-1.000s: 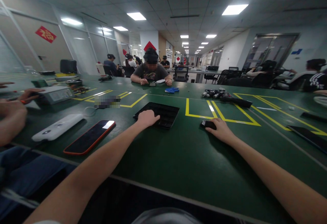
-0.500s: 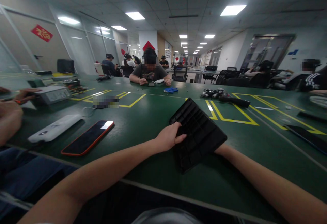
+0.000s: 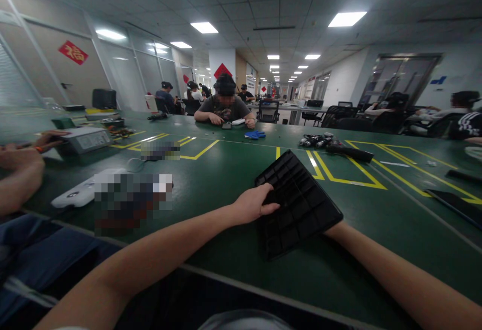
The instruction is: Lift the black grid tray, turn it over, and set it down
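Note:
A black compartment tray (image 3: 301,204) is tilted up off the green table (image 3: 226,169), its gridded face turned toward me. My left hand (image 3: 252,203) grips the tray's left edge, thumb on the face. My right forearm (image 3: 380,262) runs up from the lower right to the tray's right corner. The right hand itself is hidden behind the tray, so its grip cannot be made out.
Another person's hands (image 3: 22,156) work at the far left beside a grey meter box (image 3: 88,140); a white device (image 3: 73,194) lies nearer. Across the table sits a person (image 3: 225,108), with blue gloves (image 3: 255,134), black cylindrical parts (image 3: 316,140) and yellow tape lines (image 3: 339,179).
The tray was lifted off the table, drawn toward me and tilted up. My right hand left a small black object and went behind the tray. Since half a second ago, almost nothing moved.

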Demonstrator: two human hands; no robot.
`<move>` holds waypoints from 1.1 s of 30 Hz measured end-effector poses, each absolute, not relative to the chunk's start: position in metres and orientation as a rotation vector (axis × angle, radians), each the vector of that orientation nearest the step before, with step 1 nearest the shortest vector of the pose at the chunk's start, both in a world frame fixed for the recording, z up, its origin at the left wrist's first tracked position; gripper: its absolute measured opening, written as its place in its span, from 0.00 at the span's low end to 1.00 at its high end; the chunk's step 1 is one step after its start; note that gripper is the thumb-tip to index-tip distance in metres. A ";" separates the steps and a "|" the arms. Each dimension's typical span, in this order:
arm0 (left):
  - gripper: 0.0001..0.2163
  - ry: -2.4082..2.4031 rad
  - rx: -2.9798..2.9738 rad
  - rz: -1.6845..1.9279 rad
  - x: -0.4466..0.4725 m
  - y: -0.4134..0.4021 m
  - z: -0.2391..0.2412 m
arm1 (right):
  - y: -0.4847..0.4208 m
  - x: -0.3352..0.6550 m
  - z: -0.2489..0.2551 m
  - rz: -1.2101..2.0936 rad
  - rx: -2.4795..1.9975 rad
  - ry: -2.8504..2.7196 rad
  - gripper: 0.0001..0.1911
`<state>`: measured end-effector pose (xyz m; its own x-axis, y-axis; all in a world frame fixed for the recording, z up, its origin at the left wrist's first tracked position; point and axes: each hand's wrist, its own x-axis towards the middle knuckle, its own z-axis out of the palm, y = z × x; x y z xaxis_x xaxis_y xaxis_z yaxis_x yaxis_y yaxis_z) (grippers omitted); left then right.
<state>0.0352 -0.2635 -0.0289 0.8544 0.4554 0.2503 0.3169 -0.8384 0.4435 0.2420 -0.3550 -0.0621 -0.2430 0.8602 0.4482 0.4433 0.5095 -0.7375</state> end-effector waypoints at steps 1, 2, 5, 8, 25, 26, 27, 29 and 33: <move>0.17 0.569 2.608 0.485 0.036 -0.262 -0.028 | -0.355 0.242 -0.062 0.579 -1.067 -1.905 0.27; 0.17 0.565 2.554 0.494 0.037 -0.261 -0.028 | -0.355 0.241 -0.061 0.550 -1.059 -1.935 0.28; 0.11 0.715 2.075 0.709 0.044 -0.252 -0.029 | -0.358 0.240 -0.056 0.441 -1.085 -2.001 0.30; 0.03 0.971 1.414 0.932 0.050 -0.238 -0.030 | -0.362 0.240 -0.050 0.379 -1.162 -2.036 0.31; 0.07 0.696 1.392 0.486 0.030 -0.228 -0.007 | -0.362 0.242 -0.050 0.323 -1.141 -2.104 0.30; 0.07 0.644 1.433 0.448 0.029 -0.229 -0.007 | -0.362 0.242 -0.050 0.324 -1.145 -2.108 0.29; 0.07 0.600 1.471 0.435 0.028 -0.229 -0.006 | -0.361 0.241 -0.049 0.323 -1.142 -2.106 0.28; 0.09 0.531 1.558 0.438 0.027 -0.231 -0.007 | -0.361 0.238 -0.047 0.324 -1.126 -2.098 0.27; 0.10 0.471 1.762 0.348 0.027 -0.233 -0.009 | -0.364 0.232 -0.038 0.369 -1.139 -2.093 0.25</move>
